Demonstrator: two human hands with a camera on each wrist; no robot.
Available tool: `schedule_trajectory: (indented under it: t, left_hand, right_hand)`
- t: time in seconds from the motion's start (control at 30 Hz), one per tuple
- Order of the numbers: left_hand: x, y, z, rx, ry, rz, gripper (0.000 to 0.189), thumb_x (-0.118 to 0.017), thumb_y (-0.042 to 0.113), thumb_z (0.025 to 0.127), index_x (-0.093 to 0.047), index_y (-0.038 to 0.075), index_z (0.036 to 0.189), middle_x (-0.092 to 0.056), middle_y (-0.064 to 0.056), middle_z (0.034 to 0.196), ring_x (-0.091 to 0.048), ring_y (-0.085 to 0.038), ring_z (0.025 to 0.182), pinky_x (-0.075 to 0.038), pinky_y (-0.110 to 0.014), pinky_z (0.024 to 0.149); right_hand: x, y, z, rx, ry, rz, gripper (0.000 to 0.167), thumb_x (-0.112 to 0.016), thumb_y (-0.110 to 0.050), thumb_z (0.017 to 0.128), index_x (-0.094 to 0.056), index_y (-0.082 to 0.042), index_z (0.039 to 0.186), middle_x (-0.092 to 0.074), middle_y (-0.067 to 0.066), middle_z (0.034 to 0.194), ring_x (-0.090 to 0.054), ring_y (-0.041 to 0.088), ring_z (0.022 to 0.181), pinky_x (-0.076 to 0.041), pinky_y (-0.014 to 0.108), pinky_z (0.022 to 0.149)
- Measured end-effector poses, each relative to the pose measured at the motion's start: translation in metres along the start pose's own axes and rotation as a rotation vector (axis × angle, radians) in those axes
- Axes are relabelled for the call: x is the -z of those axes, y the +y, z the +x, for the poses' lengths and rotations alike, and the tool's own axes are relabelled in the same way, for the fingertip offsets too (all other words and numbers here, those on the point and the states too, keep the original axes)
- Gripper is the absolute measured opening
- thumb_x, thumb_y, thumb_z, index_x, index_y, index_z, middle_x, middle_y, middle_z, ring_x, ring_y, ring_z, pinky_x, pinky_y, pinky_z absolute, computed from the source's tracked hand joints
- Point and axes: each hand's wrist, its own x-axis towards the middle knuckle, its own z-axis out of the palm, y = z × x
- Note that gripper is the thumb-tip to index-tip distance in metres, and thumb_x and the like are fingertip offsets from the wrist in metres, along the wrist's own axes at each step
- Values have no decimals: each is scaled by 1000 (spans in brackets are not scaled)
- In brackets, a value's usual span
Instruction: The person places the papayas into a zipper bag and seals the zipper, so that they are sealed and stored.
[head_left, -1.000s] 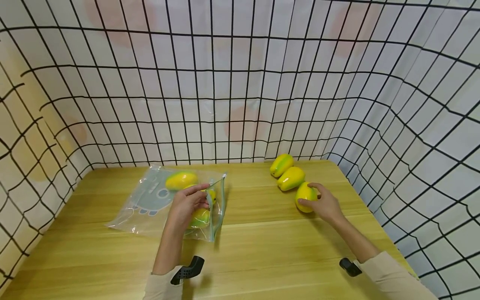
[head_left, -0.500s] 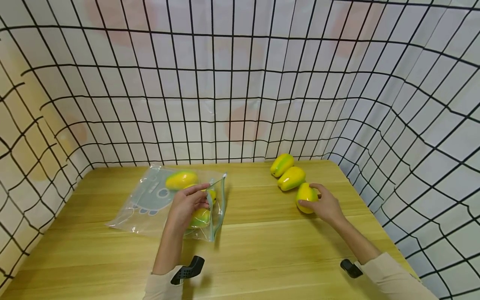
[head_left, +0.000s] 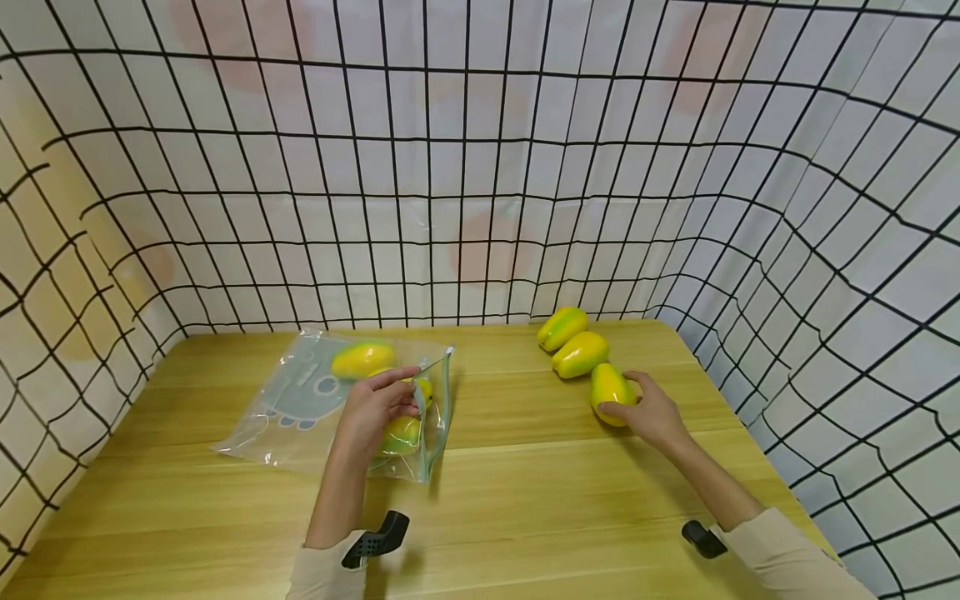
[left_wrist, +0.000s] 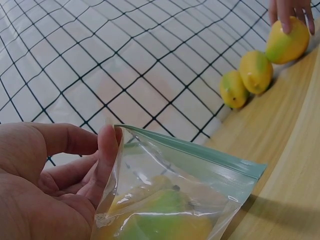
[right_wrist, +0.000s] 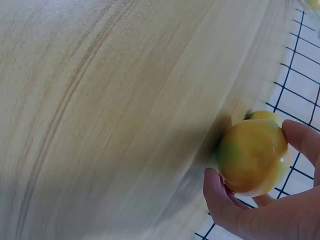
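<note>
My left hand pinches the rim of a clear zip bag with a green seal strip, holding its mouth raised towards the right. Inside the bag lie several yellow-green mangoes; one mango shows plainly at the back, and others are partly hidden by my hand. Over on the right, my right hand holds another mango between thumb and fingers, low over the table. Just behind that mango, two more lie close together, a nearer mango and a farther mango.
A wooden table lies under everything. Black wire mesh in front of pale sheeting rises along the back and both sides, close behind the two loose mangoes. The bag's flat part, printed with a blue cartoon figure, spreads to the left.
The mango at my right hand has tilted a little, its narrow end leaning back and left. The two loose mangoes have shifted slightly back and left. My left hand and the bag stay put.
</note>
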Motion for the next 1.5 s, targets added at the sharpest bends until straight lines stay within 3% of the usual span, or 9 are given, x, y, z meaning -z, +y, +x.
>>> schedule_trajectory:
  t: [0.63, 0.83, 1.0, 1.23, 1.5]
  left_hand:
    - [-1, 0, 0, 6, 1, 1, 36, -56, 0, 99, -58, -12, 133, -65, -4, 82, -64, -13, 64, -60, -21, 63]
    - [-1, 0, 0, 10, 2, 5, 36, -56, 1, 99, -58, -12, 133, -64, -4, 82, -63, -13, 65, -60, -20, 63]
    - [-1, 1, 0, 7, 2, 12, 36, -56, 1, 100, -58, -12, 133, -64, -4, 83, -63, -13, 65, -60, -20, 63]
    - [-1, 0, 0, 5, 0, 5, 35, -56, 1, 100, -58, -13, 133, -65, -4, 83, -63, -13, 65, -60, -21, 63]
    - [-1, -1, 1, 0, 1, 12, 36, -56, 1, 100, -58, -12, 133, -65, -4, 83, -64, -13, 65, -60, -21, 63]
  right_hand:
    - [6, -3, -5, -22, 43, 55, 79, -69, -40, 92, -37, -2, 153, -42, 30, 152, -48, 46, 129, -50, 54, 97]
    - [13, -6, -6, -8, 46, 67, 77, -67, -40, 94, -36, -3, 154, -38, 30, 155, -45, 48, 134, -48, 58, 102]
    - [19, -14, -8, -4, 49, 73, 77, -66, -42, 94, -36, -5, 155, -38, 30, 155, -44, 48, 135, -48, 58, 101]
    - [19, -29, -9, 46, 66, 87, 75, -67, -42, 94, -40, -7, 154, -46, 27, 150, -50, 42, 127, -51, 47, 91]
    - [7, -53, -11, 60, -7, 149, 73, -70, -39, 92, -41, -12, 153, -45, 26, 150, -49, 41, 129, -53, 47, 94]
